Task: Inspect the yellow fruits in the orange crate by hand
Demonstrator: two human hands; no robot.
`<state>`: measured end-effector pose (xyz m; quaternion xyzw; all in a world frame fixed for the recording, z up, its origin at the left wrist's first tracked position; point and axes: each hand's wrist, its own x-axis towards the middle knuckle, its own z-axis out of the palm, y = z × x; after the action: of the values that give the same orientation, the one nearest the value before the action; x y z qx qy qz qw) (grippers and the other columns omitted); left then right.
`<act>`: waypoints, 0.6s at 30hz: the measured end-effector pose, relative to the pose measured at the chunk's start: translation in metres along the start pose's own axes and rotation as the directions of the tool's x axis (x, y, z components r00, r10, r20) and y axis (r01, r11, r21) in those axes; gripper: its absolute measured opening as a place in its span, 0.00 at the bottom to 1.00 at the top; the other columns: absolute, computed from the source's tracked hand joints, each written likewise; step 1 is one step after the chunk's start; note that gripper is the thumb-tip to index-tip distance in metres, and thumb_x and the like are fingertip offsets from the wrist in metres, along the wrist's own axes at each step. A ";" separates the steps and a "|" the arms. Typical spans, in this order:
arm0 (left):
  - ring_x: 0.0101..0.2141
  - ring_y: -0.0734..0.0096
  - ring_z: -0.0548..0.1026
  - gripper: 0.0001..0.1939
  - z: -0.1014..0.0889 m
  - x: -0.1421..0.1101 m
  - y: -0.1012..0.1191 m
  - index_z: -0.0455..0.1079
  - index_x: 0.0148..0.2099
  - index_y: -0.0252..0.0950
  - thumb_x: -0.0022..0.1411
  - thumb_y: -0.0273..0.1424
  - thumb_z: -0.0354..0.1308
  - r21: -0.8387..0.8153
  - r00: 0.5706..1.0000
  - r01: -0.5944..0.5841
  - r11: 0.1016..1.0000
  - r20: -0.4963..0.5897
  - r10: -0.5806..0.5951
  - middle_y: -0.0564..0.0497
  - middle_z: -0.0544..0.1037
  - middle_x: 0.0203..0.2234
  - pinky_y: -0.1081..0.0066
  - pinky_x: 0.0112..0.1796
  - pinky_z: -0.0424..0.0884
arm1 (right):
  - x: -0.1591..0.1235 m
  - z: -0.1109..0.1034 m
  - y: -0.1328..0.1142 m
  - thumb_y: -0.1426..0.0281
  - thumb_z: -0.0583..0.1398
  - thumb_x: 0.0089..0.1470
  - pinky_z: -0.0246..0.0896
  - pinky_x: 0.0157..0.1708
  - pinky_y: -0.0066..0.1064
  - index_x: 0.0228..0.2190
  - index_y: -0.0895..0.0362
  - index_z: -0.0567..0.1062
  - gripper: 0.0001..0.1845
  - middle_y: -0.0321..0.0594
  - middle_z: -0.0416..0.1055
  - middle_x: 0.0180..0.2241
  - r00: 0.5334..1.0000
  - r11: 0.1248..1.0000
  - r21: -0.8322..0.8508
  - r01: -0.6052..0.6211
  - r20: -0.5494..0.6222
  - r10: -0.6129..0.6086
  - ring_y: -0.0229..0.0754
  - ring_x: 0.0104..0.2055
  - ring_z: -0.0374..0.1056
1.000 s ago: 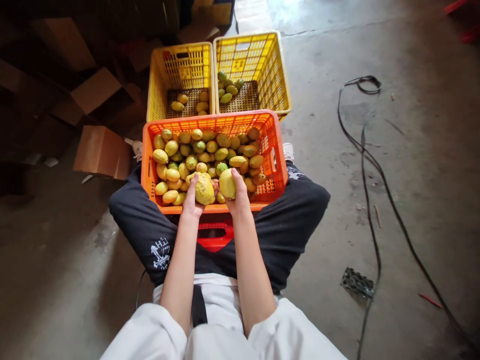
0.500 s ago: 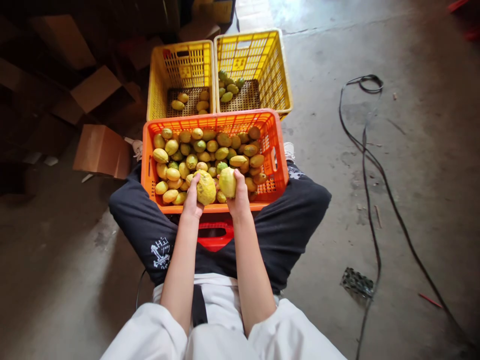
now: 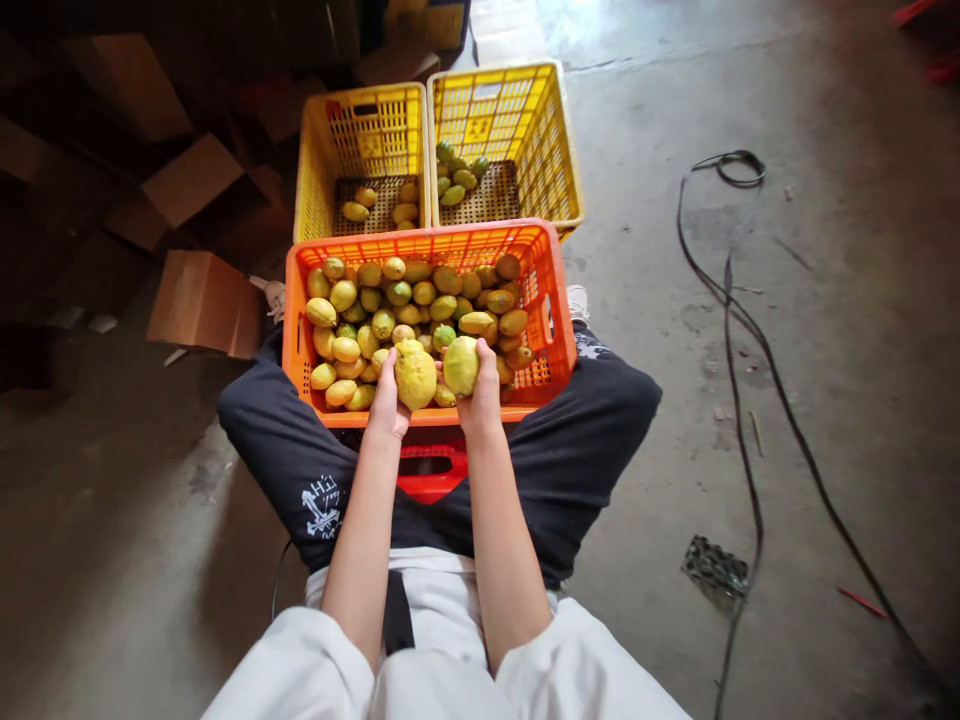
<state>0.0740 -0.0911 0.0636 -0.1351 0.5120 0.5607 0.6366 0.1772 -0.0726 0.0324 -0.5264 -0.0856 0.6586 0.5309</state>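
Note:
My left hand (image 3: 390, 402) is closed around a lumpy yellow fruit (image 3: 415, 375), its thumb along the left side. Close beside it, my right hand (image 3: 481, 392) grips a rounder, smoother yellow-green fruit (image 3: 461, 366). Both fruits are held over the near part of an orange crate (image 3: 424, 418) and do not touch each other. Many oval fruits (image 3: 382, 323), yellow, green and brownish, lie in this crate; their exact kind is unclear. The fingers under the held fruits are mostly hidden.
Behind the orange crate stand a left yellow crate (image 3: 315, 170) and a right yellow crate (image 3: 551, 150), each with a few fruits. Cardboard boxes (image 3: 199, 300) lie at left. A black cable (image 3: 750, 460) runs across the floor at right. Red plastic (image 3: 431, 487) shows between my legs.
Both held fruits have turned in my hands and show different sides. They have shifted slightly to the right. The crates look the same.

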 end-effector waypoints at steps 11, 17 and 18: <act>0.47 0.48 0.88 0.21 -0.010 0.006 0.005 0.79 0.57 0.33 0.76 0.41 0.54 -0.042 0.999 0.044 0.998 0.017 -0.043 0.41 0.88 0.38 0.54 0.52 0.85 | -0.002 0.004 -0.009 0.41 0.58 0.64 0.74 0.20 0.31 0.32 0.55 0.80 0.31 0.44 0.83 0.28 0.987 0.988 0.022 -0.154 0.057 0.153 0.47 0.27 0.81; 0.48 0.48 0.88 0.24 -0.011 0.008 0.004 0.79 0.60 0.30 0.77 0.41 0.52 -0.038 0.999 0.034 0.999 0.011 -0.033 0.39 0.88 0.39 0.55 0.52 0.84 | -0.005 0.008 -0.013 0.48 0.53 0.69 0.79 0.24 0.34 0.34 0.57 0.82 0.29 0.47 0.84 0.30 0.974 0.972 0.062 -0.225 0.009 0.225 0.50 0.32 0.83; 0.48 0.48 0.88 0.24 -0.010 0.007 0.004 0.78 0.60 0.29 0.77 0.41 0.51 -0.036 1.000 0.030 0.999 0.003 -0.030 0.38 0.88 0.39 0.56 0.52 0.84 | -0.005 0.007 -0.013 0.46 0.54 0.69 0.79 0.24 0.34 0.34 0.56 0.81 0.29 0.46 0.84 0.29 0.973 0.970 0.070 -0.232 0.024 0.231 0.49 0.31 0.83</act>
<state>0.0650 -0.0930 0.0548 -0.1536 0.4990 0.5602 0.6431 0.1788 -0.0682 0.0476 -0.5081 -0.0038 0.7227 0.4686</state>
